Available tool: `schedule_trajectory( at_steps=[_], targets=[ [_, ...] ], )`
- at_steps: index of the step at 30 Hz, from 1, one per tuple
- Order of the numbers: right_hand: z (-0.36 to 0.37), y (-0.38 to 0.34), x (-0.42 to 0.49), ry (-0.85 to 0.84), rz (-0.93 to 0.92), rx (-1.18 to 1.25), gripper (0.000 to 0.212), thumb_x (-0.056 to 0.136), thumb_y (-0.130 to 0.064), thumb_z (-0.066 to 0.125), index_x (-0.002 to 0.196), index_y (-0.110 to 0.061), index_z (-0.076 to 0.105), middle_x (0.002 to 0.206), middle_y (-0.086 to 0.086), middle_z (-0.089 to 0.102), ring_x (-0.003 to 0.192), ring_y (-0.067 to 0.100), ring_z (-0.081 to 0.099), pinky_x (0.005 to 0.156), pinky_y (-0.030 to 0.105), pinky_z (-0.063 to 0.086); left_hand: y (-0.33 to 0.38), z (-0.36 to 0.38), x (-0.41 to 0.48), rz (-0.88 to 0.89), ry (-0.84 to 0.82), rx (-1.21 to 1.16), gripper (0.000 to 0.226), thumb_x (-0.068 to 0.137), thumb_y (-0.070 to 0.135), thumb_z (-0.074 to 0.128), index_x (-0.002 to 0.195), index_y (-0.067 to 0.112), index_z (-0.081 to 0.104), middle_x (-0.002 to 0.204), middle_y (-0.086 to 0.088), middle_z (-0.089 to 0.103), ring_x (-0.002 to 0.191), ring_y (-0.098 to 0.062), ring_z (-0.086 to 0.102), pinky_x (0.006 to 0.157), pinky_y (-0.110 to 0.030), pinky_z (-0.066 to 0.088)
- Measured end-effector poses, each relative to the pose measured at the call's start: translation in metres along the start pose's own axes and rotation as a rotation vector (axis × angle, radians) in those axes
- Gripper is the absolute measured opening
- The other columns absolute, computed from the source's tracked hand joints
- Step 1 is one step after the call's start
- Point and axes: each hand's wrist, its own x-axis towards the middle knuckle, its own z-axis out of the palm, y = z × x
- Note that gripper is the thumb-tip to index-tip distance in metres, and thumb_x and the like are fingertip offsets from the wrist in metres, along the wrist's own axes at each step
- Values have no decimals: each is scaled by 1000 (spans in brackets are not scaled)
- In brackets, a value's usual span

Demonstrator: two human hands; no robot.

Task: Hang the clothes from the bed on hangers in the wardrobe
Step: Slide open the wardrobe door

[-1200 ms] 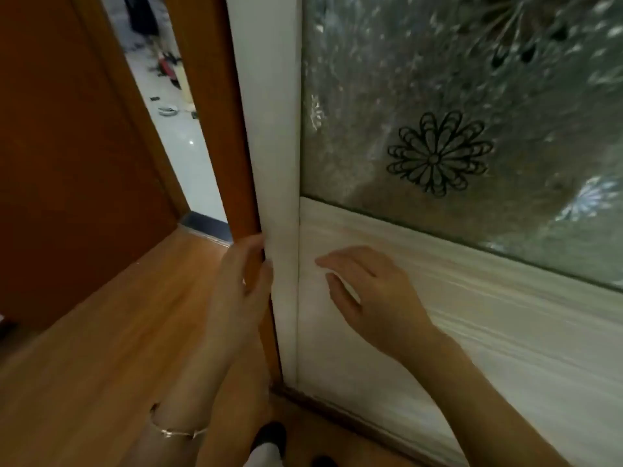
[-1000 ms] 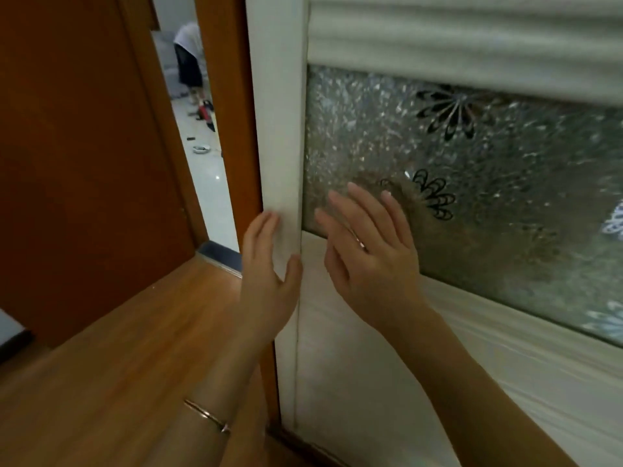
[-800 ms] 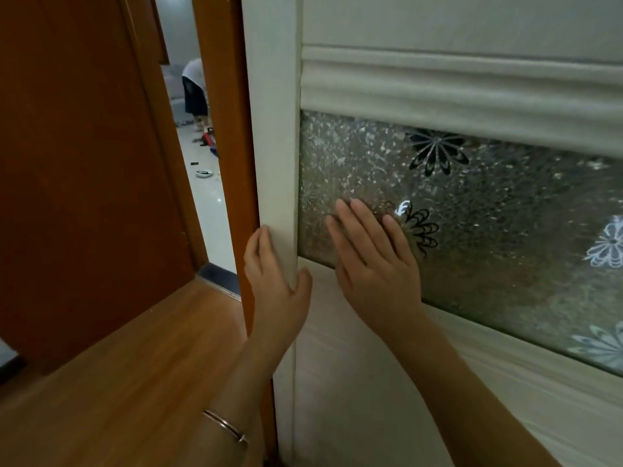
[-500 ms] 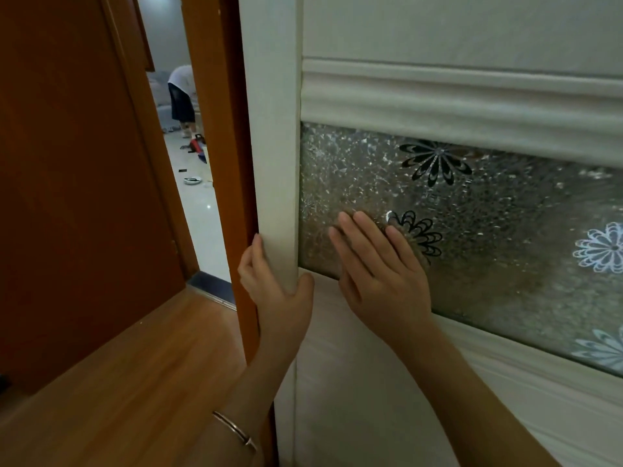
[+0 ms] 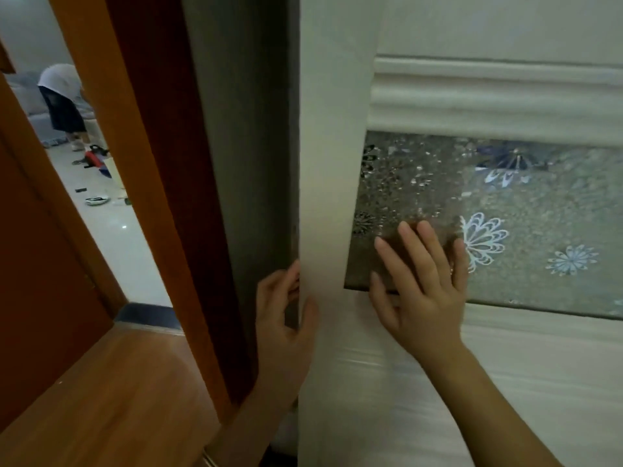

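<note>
A white wardrobe sliding door (image 5: 332,146) with a frosted glass panel (image 5: 539,214) printed with flowers fills the right half of the head view. My left hand (image 5: 283,318) curls around the door's left edge, fingers behind it and thumb on the front. My right hand (image 5: 421,288) lies flat with fingers spread on the lower left corner of the glass. A dark grey gap (image 5: 249,163) of the wardrobe interior shows left of the door edge. No clothes, hangers or bed are in sight.
An orange-brown door frame (image 5: 151,163) stands just left of the wardrobe, over a wooden floor (image 5: 111,399). Through the doorway a person (image 5: 62,102) bends over a white tiled floor (image 5: 111,230) strewn with small items.
The wardrobe door has slid to the right, uncovering a dark gap beside the door frame. Both hands travelled right with it, keeping their hold.
</note>
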Motion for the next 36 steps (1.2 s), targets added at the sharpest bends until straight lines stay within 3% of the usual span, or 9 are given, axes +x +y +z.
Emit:
schedule_trajectory(
  at_steps=[5, 9, 13, 17, 21, 24, 27, 32, 36],
  targets=[
    [-30, 22, -15, -62, 221, -59, 46, 88, -41, 53, 128, -20, 46, 139, 9, 38, 138, 22, 30, 106, 50, 34, 7, 34, -6, 82, -239, -32, 39, 81, 38, 49, 119, 35, 46, 109, 45, 38, 102, 14, 49, 86, 1, 40],
    [-53, 41, -27, -81, 389, -120, 49, 89, -47, 50, 125, -14, 50, 135, 15, 49, 130, 31, 41, 102, 44, 40, 17, 72, -7, 229, -373, -44, 43, 80, 29, 53, 122, 21, 49, 102, 26, 44, 106, 26, 38, 90, 6, 31],
    [-71, 61, -32, -144, 541, -132, 60, 85, -52, 52, 129, -11, 44, 135, 17, 50, 127, 31, 47, 102, 42, 42, 21, 115, -11, 316, -472, -146, 44, 80, 22, 57, 124, 19, 53, 128, 8, 47, 120, 23, 34, 98, 3, 28],
    [-91, 87, -37, -228, 696, -12, 69, 82, -60, 49, 136, -20, 35, 146, 7, 35, 136, 21, 34, 110, 15, 29, 26, 155, -22, 318, -555, -207, 51, 79, 23, 57, 127, 11, 44, 130, 2, 49, 122, 24, 34, 100, 0, 29],
    [-106, 120, -44, -244, 773, 63, 75, 77, -62, 52, 139, -26, 30, 150, 3, 28, 139, 14, 26, 103, -5, 14, 38, 193, -27, 203, -638, -281, 45, 78, 36, 57, 122, 35, 47, 123, 28, 54, 113, 17, 51, 95, -11, 45],
    [-117, 147, -51, -245, 798, 83, 77, 74, -55, 60, 139, -24, 31, 151, 1, 26, 141, 9, 21, 102, -6, 13, 51, 220, -36, 91, -684, -342, 46, 76, 26, 69, 116, 45, 56, 106, 52, 51, 101, 22, 54, 86, 0, 43],
    [-129, 173, -58, -256, 822, 95, 77, 73, -53, 60, 139, -27, 31, 151, -5, 23, 141, 3, 18, 101, -7, 13, 61, 248, -45, 65, -712, -355, 54, 76, 10, 70, 116, 40, 50, 95, 54, 53, 96, 24, 55, 83, 2, 42],
    [-149, 222, -72, -280, 859, 99, 78, 74, -53, 58, 141, -28, 25, 154, -8, 16, 143, -1, 12, 106, -3, 12, 86, 296, -61, 139, -707, -335, 62, 72, 43, 62, 127, 48, 34, 117, 19, 60, 108, 7, 58, 91, -10, 46],
    [-164, 261, -85, -285, 872, 78, 85, 74, -54, 59, 145, -22, 25, 156, -8, 14, 144, 1, 10, 117, 19, 20, 98, 340, -76, 227, -733, -281, 64, 73, 16, 74, 126, 24, 40, 119, 10, 54, 111, -5, 58, 91, -4, 43]
  ],
)
